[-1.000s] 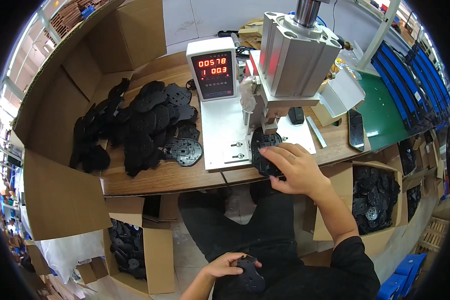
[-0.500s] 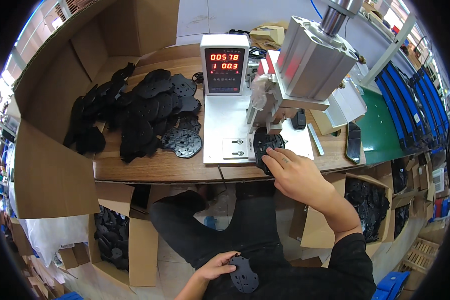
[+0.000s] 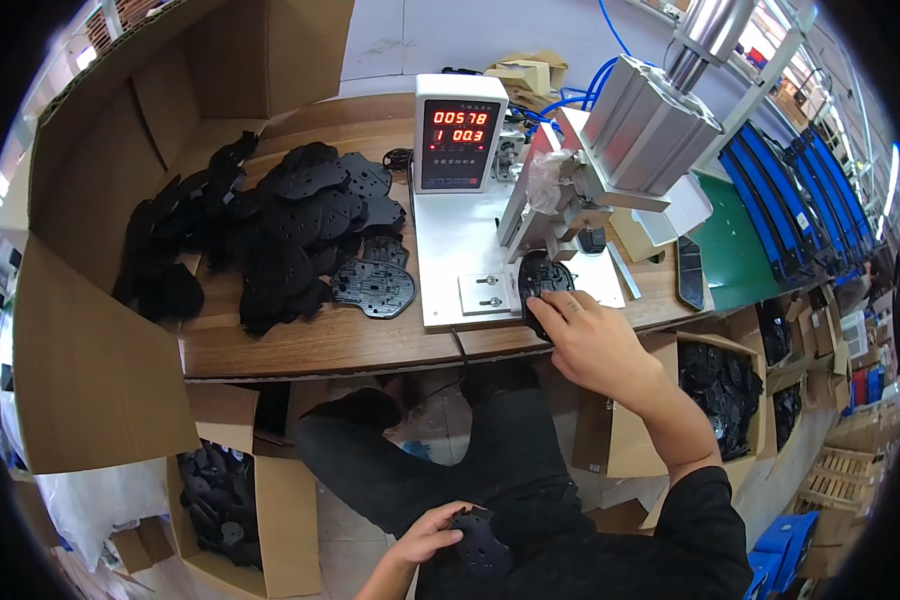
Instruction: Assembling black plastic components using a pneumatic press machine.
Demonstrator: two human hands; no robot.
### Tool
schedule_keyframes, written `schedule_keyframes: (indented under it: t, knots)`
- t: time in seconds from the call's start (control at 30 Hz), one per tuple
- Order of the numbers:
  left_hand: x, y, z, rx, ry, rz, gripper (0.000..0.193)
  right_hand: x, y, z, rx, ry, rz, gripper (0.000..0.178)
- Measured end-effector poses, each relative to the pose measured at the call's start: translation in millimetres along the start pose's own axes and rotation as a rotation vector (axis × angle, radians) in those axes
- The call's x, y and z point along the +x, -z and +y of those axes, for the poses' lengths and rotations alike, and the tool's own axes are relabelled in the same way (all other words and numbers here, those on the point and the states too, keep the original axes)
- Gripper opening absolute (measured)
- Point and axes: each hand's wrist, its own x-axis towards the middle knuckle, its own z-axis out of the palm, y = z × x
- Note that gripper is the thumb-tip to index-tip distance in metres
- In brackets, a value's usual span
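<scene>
My right hand (image 3: 598, 340) grips the near end of a dark, rounded plastic shell (image 3: 544, 275), fingertips on its top face. The shell sits beneath the head of a silver press (image 3: 642, 125), at the right part of its metal base plate (image 3: 470, 225). Low over my lap, my left hand (image 3: 432, 535) pinches a thin black plastic plate (image 3: 483, 545) with small holes and notched edges. To the left of the press base lies a loose ribbed black shell (image 3: 374, 288), beside a heap of similar black parts (image 3: 295, 220).
A white counter box (image 3: 458, 135) with red digits stands behind the base. One large cardboard box (image 3: 100, 340) opens onto the table from the left. Below are cartons of black parts (image 3: 218, 505) (image 3: 718, 395). A phone (image 3: 690, 272) and blue racks (image 3: 770, 205) are at right.
The view has shifted slightly. The plate in my left hand has tilted a little. My right hand stays on the shell under the press.
</scene>
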Motion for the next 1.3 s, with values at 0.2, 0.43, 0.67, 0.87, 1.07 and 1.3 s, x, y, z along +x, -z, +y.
schedule_keyframes:
  t: [0.2, 0.43, 0.67, 0.87, 1.07, 1.3]
  knots:
    - [-21, 0, 3, 0.070, -0.034, -0.030, 0.058, 2, -9, -11, 0.030, -0.136, 0.001, 0.063]
    - [-35, 7, -9, 0.093, -0.079, 0.033, 0.052, 1, -8, -8, -0.006, -0.139, -0.014, 0.062]
    - [-42, 6, -15, -0.061, -0.008, 0.066, 0.041, 5, -7, -8, -0.003, -0.082, 0.027, 0.056]
    - [-29, 20, -6, 0.059, 0.107, -0.003, 0.025, 2, -6, -4, 0.043, -0.117, -0.008, 0.060]
    - [9, -7, 28, 0.344, -0.080, 0.064, 0.020, 3, -11, 4, 0.040, -0.019, 0.122, 0.041]
    - [58, -30, 80, 1.280, -0.699, 0.247, 0.045, 0, -16, 6, 0.070, 0.013, 0.168, 0.040]
